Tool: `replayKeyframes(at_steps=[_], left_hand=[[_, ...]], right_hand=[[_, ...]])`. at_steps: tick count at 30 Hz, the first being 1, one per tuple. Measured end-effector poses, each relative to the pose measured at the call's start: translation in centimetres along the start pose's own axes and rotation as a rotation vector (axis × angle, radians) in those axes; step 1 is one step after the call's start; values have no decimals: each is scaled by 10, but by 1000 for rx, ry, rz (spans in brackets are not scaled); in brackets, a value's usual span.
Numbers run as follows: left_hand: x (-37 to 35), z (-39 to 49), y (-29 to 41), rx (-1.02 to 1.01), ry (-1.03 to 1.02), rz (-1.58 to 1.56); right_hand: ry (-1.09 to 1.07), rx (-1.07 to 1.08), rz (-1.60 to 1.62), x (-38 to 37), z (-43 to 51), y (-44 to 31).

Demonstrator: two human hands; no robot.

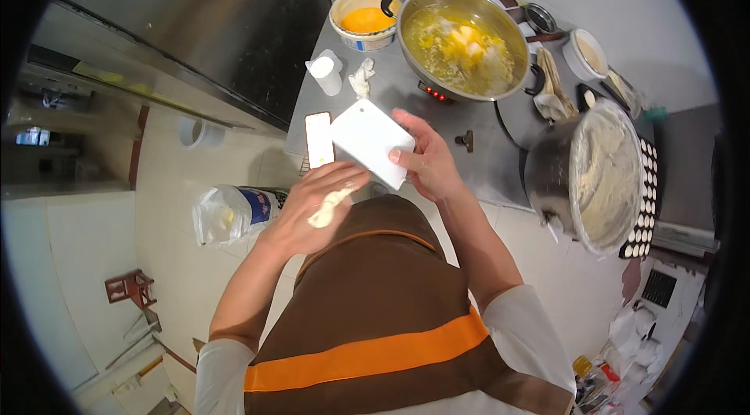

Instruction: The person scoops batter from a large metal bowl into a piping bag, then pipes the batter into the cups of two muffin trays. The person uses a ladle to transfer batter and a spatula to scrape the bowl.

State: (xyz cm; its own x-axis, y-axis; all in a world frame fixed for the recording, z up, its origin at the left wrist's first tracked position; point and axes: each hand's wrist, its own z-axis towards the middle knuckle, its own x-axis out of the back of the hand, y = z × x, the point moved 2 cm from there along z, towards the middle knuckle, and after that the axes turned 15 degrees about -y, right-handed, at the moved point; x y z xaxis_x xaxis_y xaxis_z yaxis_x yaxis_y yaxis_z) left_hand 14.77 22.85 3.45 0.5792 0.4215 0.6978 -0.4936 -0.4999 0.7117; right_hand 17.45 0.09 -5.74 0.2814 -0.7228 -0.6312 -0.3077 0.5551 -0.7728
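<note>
My right hand [433, 166] grips a white plastic dough scraper [372, 137], thumb on its face and fingers behind. A small hole shows near one corner of it. By the scraper's lower left edge is my left hand [316, 207], back upward, slightly blurred, fingers close together. A smear of pale dough [331, 207] clings to the back of that hand. Its palm is hidden, and whether the fingertips touch the scraper I cannot tell. Just left of the scraper lies a phone [319, 140] with a lit screen, at the edge of the steel table [471, 172].
A wide steel pan [407, 55] holds yellow liquid with pale lumps, above a red-lit panel [435, 92]. Around it stand a tub of orange liquid [363, 43], a white cup [328, 78] and a metal clip [466, 140]. At right, a large pot [551, 169] contains dough beside a filled mould tray [644, 204].
</note>
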Motion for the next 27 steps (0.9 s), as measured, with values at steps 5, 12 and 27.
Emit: replayKeyframes(at_steps=[5,12,27], left_hand=[[-11,9,46,-106,-165,-105],[-67,17,87,-34,-104,-130],[-227,218,169,152,222,-553]], right_hand=[[124,158,-334,-42,-72,-22],[390,235,-367,-65,-170,-20],[299,304,312,31,-330,-90]])
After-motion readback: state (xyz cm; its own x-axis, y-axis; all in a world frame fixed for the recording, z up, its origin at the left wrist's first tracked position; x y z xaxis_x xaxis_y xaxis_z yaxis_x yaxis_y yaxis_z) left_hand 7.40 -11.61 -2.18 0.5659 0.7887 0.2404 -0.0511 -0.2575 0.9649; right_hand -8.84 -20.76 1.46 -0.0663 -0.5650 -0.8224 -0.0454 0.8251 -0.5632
